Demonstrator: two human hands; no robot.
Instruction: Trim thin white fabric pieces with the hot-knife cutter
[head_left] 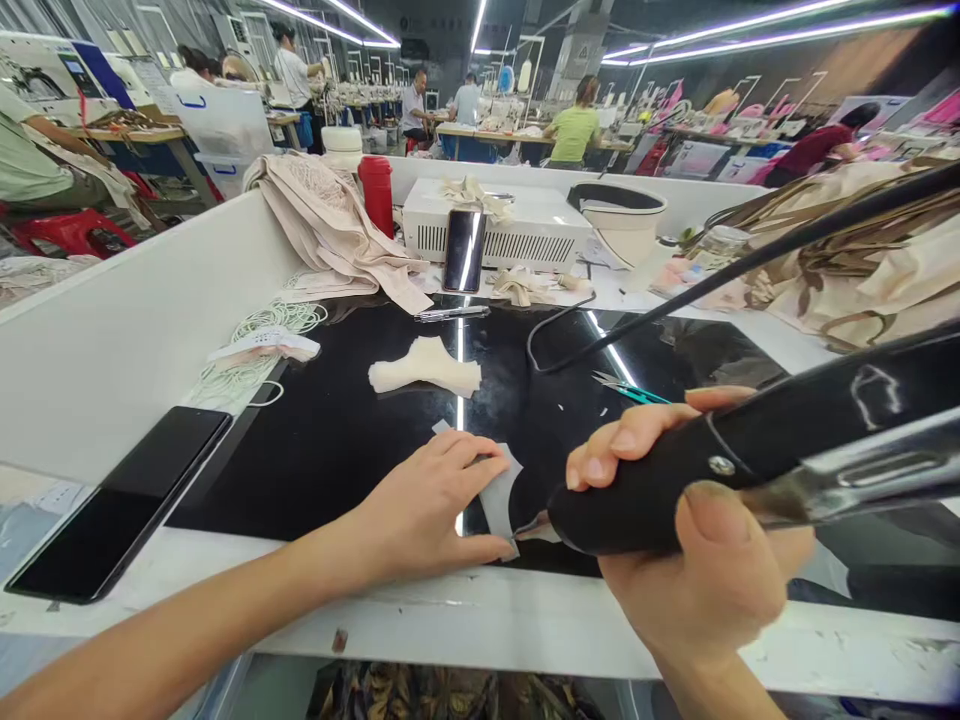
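Observation:
My right hand [697, 560] is wrapped round a thick black corded hand tool [637, 490] with a metal lever along its side. The tool's rounded end points left, close over the black work surface [337, 450], and its tip is hard to make out. My left hand [442, 490] lies with fingers spread and lightly bent on a small grey piece of fabric [501, 500], pressing it down. Part of that piece is hidden under the hand. Beyond it lies a cream, padded-looking cut piece [426, 368] with a curved shape.
Teal-handled thread snips [634, 388] lie behind the tool. A black phone [124, 505] rests at left, near pale green cord [277, 320]. Behind stand a white vented box [495, 225], a propped phone [464, 250], a red bottle [376, 195] and beige fabric [337, 220]. Several people work further back.

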